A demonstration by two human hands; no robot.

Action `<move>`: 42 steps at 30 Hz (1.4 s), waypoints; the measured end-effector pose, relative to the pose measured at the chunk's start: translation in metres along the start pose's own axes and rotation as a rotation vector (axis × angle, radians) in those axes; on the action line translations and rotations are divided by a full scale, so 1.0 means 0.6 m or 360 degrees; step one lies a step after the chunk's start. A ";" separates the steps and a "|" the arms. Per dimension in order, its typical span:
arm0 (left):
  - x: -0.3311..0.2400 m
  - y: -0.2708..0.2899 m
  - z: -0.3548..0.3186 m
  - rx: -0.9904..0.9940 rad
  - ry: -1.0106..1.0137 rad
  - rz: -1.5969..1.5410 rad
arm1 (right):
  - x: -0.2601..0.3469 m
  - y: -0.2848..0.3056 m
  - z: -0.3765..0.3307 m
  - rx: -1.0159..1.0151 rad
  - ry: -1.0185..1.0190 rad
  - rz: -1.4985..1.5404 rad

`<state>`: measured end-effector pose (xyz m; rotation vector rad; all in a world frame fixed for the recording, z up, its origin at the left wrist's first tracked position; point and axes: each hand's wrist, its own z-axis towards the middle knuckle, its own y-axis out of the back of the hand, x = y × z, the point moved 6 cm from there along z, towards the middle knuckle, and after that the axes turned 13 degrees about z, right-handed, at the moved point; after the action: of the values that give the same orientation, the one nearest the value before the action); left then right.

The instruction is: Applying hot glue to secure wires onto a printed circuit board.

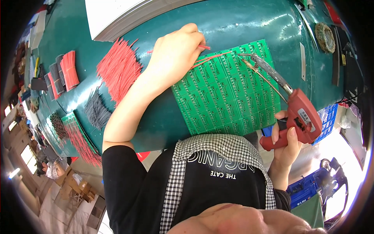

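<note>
A green panel of small circuit boards [210,101] lies on the table before me. My left hand [175,52] is over its far left corner, fingers closed on several thin red wires [204,47]. A red wire on the board [213,57] runs from under that hand toward the panel's far edge. My right hand [289,142] grips the handle of a red soldering gun [304,113] at the panel's right. The gun's tip and the thin feed tube beside it point at the far part of the panel, close to the wire's end. Whether the tip touches is too small to tell.
Left of the panel lie a heap of red wires [119,70], a heap of black wires [97,111], and tied red wires [70,70]. A wired board [80,134] is near the left edge. A white box [113,19] stands far; a tape roll [324,38] lies far right.
</note>
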<state>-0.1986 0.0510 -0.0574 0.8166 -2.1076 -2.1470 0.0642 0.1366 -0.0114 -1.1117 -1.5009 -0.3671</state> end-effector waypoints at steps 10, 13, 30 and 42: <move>-0.025 0.072 -0.053 -0.0210 -0.0204 -0.0426 | -0.009 -0.025 -0.001 0.0095 -0.0058 -0.0037; -0.025 0.037 -0.066 -0.0144 0.0058 -0.0403 | -0.018 -0.032 -0.001 0.0019 -0.0140 0.0008; -0.022 0.015 -0.049 -0.0085 0.0291 -0.0363 | -0.029 -0.039 0.007 0.0056 -0.0190 -0.0038; -0.027 0.020 -0.045 -0.0032 0.0255 -0.0227 | -0.032 -0.043 0.010 0.0099 -0.0206 -0.0099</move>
<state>-0.1785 0.0313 -0.0394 1.1278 -2.0029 -2.0830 0.0381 0.1202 -0.0211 -1.0577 -1.6529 -0.2938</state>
